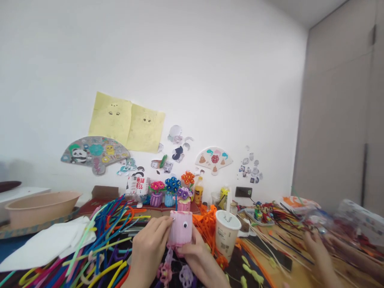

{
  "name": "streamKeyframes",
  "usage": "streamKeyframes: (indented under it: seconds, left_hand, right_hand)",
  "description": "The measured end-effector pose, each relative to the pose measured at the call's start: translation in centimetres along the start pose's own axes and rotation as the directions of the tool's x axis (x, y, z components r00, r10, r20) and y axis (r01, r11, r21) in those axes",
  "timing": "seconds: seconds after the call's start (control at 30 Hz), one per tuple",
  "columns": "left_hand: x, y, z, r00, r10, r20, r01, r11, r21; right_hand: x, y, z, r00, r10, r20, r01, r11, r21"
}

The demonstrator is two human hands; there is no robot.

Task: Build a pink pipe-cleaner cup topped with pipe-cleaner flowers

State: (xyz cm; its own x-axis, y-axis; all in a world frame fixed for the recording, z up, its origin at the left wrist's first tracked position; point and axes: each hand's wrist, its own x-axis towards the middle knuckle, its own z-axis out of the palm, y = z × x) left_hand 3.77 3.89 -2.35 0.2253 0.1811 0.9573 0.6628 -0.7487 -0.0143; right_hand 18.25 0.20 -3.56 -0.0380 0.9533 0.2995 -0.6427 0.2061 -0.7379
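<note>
A small pink pot (181, 229), its ribbed sides looking like pipe cleaners, is held upright between my two hands. One googly eye (185, 225) sits on the side facing me. My right hand (200, 254) grips the pot from the right and below, thumb across its lower edge. At the pot's upper left edge, the fingers of my left hand (151, 244) are pressed together against it. A small pale spot shows at those fingertips, too small to make out. Below the pot lie a pink pipe-cleaner flower (165, 272) and a lilac one (186, 276).
Colourful pipe cleaners (105, 244) spread on the left beside white paper sheets (45, 244). A lidded paper cup (227, 236) with a straw stands right of my hands, near orange pipe cleaners (205, 230). Potted flowers (172, 196) line the back. Another person's hands (319, 250) work at far right.
</note>
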Motion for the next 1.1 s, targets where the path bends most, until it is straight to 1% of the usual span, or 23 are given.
streamKeyframes:
  seconds: [0.2, 0.3, 0.4, 0.47, 0.57, 0.67, 0.77, 0.97, 1.1]
  left_hand:
    - [-0.1, -0.2, -0.1, 0.979, 0.201, -0.026, -0.2, 0.979, 0.027]
    - [-0.2, -0.3, -0.1, 0.968, 0.251, 0.008, -0.251, 0.966, 0.063]
    - [-0.2, -0.1, -0.3, 0.964, 0.257, 0.059, -0.262, 0.961, 0.086]
    - [0.0, 0.2, -0.4, 0.975, 0.216, 0.054, -0.218, 0.975, 0.038]
    - [0.4, 0.8, -0.3, 0.997, 0.075, 0.019, -0.073, 0.992, -0.099]
    - [0.6, 1.3, -0.2, 0.999, -0.033, 0.005, 0.034, 0.986, -0.165]
    - [0.7, 1.5, 0.0, 0.995, -0.098, 0.014, 0.099, 0.975, -0.198]
    - [0.9, 1.2, 0.1, 0.977, -0.204, 0.057, 0.212, 0.943, -0.257]
    - [1.0, 1.2, 0.1, 0.971, -0.23, 0.07, 0.241, 0.929, -0.28]
  right_hand:
    - [0.5, 0.3, -0.4, 0.999, -0.032, -0.006, 0.032, 0.999, 0.035]
    - [0.6, 0.3, -0.5, 0.999, -0.044, -0.01, 0.044, 0.998, 0.033]
    - [0.5, 0.1, -0.3, 0.998, -0.059, -0.027, 0.059, 0.998, 0.018]
    - [0.3, -0.1, -0.1, 0.997, -0.07, -0.028, 0.07, 0.997, 0.018]
    - [0.1, -0.5, 0.1, 0.999, -0.048, -0.018, 0.048, 0.999, 0.017]
    - [0.0, -0.7, 0.1, 0.999, -0.033, -0.017, 0.033, 0.999, -0.007]
    - [0.0, -0.6, 0.0, 0.999, -0.04, -0.02, 0.04, 0.999, -0.022]
    - [0.3, -0.3, -0.6, 0.998, -0.028, -0.055, 0.025, 0.998, -0.057]
    - [0.2, -0.4, -0.6, 0.999, -0.038, -0.031, 0.036, 0.998, -0.057]
